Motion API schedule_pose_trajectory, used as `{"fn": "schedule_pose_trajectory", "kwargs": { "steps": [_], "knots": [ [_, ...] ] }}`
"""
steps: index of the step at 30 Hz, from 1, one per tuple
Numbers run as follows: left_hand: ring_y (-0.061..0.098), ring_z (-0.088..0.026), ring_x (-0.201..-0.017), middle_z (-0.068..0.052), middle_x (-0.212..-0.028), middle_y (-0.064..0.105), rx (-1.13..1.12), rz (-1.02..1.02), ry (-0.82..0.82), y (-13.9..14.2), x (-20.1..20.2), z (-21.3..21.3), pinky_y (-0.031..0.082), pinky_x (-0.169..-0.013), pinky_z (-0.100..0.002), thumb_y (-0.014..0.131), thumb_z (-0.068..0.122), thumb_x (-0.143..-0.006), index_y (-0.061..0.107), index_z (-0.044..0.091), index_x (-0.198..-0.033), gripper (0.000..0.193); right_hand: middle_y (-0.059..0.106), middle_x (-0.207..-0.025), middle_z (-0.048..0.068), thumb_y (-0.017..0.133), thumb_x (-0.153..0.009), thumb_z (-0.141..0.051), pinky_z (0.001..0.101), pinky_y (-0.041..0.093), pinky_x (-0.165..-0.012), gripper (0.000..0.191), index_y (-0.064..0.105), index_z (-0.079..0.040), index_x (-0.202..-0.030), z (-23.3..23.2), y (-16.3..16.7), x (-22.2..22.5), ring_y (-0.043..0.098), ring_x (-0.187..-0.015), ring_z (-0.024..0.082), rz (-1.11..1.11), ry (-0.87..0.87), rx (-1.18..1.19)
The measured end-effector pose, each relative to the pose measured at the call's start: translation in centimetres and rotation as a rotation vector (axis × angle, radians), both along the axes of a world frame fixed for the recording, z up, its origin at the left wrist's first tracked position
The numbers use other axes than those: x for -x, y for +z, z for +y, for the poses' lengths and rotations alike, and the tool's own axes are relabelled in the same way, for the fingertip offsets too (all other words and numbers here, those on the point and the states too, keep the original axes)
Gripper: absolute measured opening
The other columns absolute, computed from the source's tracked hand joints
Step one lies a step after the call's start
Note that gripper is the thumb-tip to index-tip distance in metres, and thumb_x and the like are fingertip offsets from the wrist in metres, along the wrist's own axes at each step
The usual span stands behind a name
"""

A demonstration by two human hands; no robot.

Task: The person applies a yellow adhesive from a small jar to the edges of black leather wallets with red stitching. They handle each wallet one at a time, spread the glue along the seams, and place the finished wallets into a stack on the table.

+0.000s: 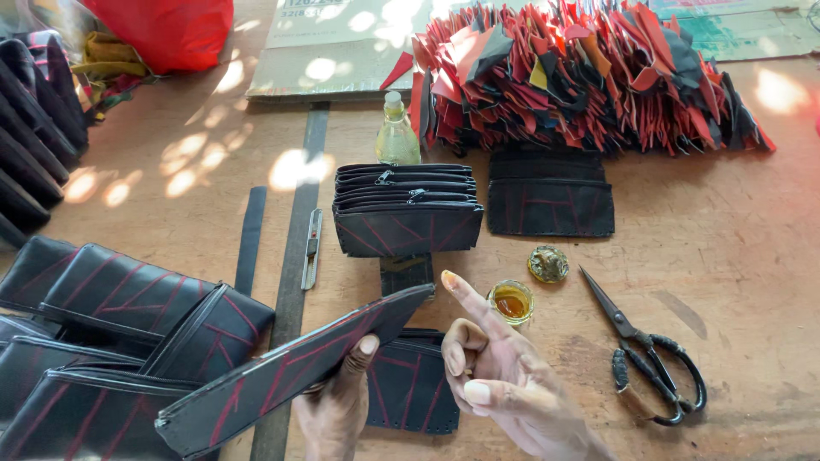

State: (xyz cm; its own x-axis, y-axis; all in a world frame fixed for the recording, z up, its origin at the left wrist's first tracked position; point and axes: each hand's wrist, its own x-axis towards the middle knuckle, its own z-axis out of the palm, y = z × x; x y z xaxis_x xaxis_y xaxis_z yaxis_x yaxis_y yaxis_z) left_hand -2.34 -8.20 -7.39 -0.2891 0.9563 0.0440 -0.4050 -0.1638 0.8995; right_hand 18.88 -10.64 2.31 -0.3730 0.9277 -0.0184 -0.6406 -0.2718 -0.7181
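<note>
My left hand (336, 401) holds a flat black pouch panel with red stitched lines (290, 367), tilted up to the right, thumb on its upper face. My right hand (500, 376) holds nothing; its index finger is stretched out with a dab of yellowish glue on the tip, the other fingers curled. It hovers just below a small open jar of amber glue (512, 301). The jar's lid (547, 264) lies a little farther back. Another black and red piece (410, 388) lies on the table under both hands.
A stack of finished black pouches (406, 209) and a flat one (550, 205) sit in the middle, a clear bottle (397, 132) behind. Black scissors (645, 350) lie right. More pouches (111, 324) lie left, beside a long metal ruler (295, 273) and a cutter (312, 248). Red-black offcuts (581, 77) heap at the back.
</note>
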Motion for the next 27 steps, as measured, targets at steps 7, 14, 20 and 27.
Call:
{"fn": "schedule_pose_trajectory", "kwargs": {
  "steps": [7,14,20,27],
  "knots": [
    [0.067,-0.017,-0.094,-0.013,-0.100,0.075,-0.094,0.129,-0.040,1.3,-0.3,0.0,0.051,-0.086,-0.027,0.082,-0.002,-0.084,0.074,-0.007,-0.108,0.025,0.048,-0.095,0.007,0.081,-0.076,-0.015,0.0236,0.042,-0.061,0.117,0.009,-0.006,-0.168,0.0,-0.4,0.0,0.049,-0.076,0.011,0.055,0.054,0.007],
    [0.073,-0.020,-0.099,-0.019,-0.109,0.079,-0.145,0.280,-0.090,4.5,-0.8,0.2,0.056,-0.091,-0.028,0.080,0.005,-0.085,0.075,-0.006,-0.111,0.029,0.048,-0.094,0.004,0.078,-0.083,-0.008,0.0234,0.043,-0.060,0.112,0.007,-0.015,-0.170,-0.2,-2.1,0.0,0.050,-0.078,0.012,0.382,0.141,0.011],
    [0.076,-0.022,-0.107,-0.018,-0.113,0.078,-0.280,0.308,-0.024,4.7,-1.8,0.2,0.059,-0.098,-0.032,0.079,0.008,-0.087,0.073,-0.002,-0.110,0.026,0.050,-0.091,0.003,0.071,-0.086,-0.003,0.0217,0.046,-0.060,0.110,0.004,-0.024,-0.169,-0.1,-3.1,1.5,0.050,-0.077,0.011,0.909,0.264,0.140],
    [0.068,-0.015,-0.097,-0.007,-0.113,0.071,-0.090,0.311,0.199,4.4,1.1,1.1,0.056,-0.088,-0.028,0.082,0.005,-0.080,0.062,0.001,-0.122,0.047,0.055,-0.108,0.010,0.076,-0.085,-0.002,0.0274,0.045,-0.068,0.088,0.037,-0.020,-0.162,-0.9,2.7,-6.0,0.054,-0.085,0.018,0.685,-0.035,-0.296]
  ]
}}
